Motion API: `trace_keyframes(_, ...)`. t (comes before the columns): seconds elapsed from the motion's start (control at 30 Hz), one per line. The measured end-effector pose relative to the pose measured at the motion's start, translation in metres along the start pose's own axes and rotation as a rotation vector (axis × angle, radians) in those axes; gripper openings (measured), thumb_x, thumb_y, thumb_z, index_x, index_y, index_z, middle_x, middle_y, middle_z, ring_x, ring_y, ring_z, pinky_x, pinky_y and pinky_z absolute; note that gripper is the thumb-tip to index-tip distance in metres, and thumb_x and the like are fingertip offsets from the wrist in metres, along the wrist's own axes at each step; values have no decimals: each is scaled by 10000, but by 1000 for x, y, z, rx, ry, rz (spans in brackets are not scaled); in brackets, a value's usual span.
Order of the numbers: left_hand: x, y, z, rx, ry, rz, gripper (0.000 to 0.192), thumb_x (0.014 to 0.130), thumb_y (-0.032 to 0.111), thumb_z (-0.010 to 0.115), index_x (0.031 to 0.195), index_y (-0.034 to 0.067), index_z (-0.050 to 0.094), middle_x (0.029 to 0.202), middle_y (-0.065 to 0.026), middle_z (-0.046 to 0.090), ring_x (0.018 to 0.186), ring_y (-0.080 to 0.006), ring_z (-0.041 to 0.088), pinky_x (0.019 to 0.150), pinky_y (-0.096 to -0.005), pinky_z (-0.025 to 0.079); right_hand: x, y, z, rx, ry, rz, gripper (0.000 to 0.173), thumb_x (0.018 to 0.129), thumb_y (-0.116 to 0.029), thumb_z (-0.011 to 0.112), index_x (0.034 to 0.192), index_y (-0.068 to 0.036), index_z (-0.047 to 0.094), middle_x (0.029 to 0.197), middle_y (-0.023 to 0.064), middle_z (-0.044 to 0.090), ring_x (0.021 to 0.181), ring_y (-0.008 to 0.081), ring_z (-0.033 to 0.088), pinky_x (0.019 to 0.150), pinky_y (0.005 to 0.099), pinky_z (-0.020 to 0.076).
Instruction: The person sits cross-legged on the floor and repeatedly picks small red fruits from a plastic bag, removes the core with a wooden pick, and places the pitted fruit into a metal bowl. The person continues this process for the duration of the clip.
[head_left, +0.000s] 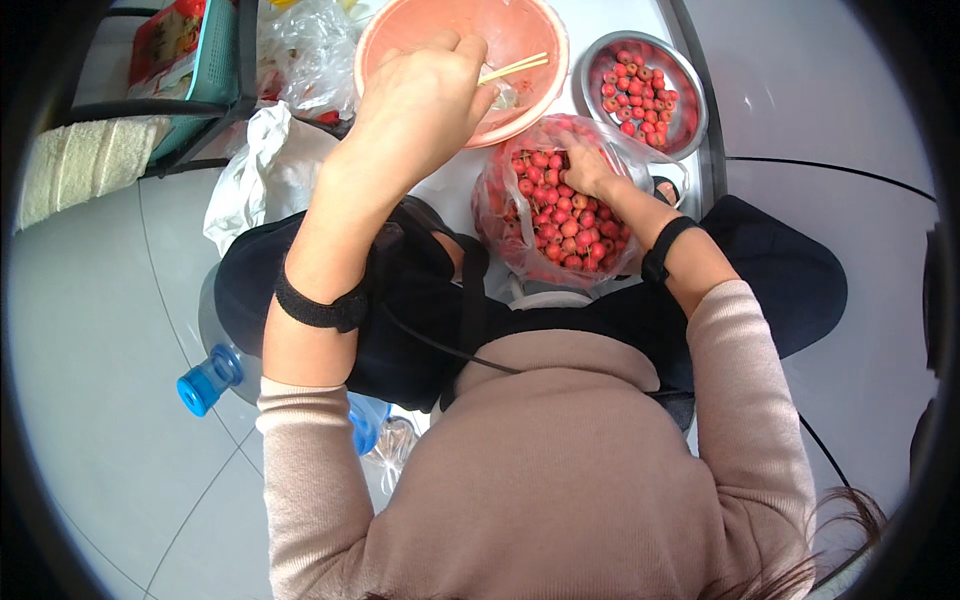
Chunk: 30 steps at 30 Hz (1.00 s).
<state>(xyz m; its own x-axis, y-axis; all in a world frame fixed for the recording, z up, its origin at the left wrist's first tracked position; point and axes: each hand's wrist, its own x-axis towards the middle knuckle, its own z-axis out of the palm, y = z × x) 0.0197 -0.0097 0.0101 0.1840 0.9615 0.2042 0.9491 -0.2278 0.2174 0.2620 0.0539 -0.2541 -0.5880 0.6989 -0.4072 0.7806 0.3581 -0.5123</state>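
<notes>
My left hand (427, 101) is above a pink-orange plastic basin (397, 26), its fingers closed around thin bamboo skewers (517, 67). The skewers' free ends point right, over the inside of the basin. Something clear and some red bits lie at the basin's bottom, partly covered by my hand. My right hand (589, 169) reaches into a clear plastic bag (495, 217) full of red hawthorn fruits (559, 217). Its fingertips are among the fruits and partly hidden, so whether they grip one cannot be seen.
A steel bowl (684, 71) holding several hawthorns stands right of the basin. Crumpled clear plastic (311, 56) and a white bag (255, 180) lie to the left. Beyond them are a teal basket (214, 60) and a towel (90, 165). A large water bottle (210, 379) lies by my left leg.
</notes>
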Motion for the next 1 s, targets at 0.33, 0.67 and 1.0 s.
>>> trace_keyframes(0.33,-1,3,4,6,-85,-12,236,841,189,683,959,-2,610,871,-190,644,772,-382,643,696,-442,506,-7,-6,-7,15,-30,40,744,783,-88,671,1425,-299,361,1315,278,464,1216,445,495,1021,498,432)
trace_keyframes(0.67,-3,4,6,3,-76,16,259,830,204,691,963,-9,628,850,-196,645,778,-384,650,701,-443,518,-7,-26,-13,-157,-17,163,584,835,-283,614,1391,-254,439,1266,197,581,1232,395,507,1037,618,296)
trace_keyframes(1.0,3,10,4,1,-92,22,244,826,176,685,951,-19,608,866,-202,645,787,-400,646,720,-451,512,1,-40,-6,-171,-48,239,685,788,-240,657,1423,-308,409,1318,144,572,1274,352,488,1055,633,235)
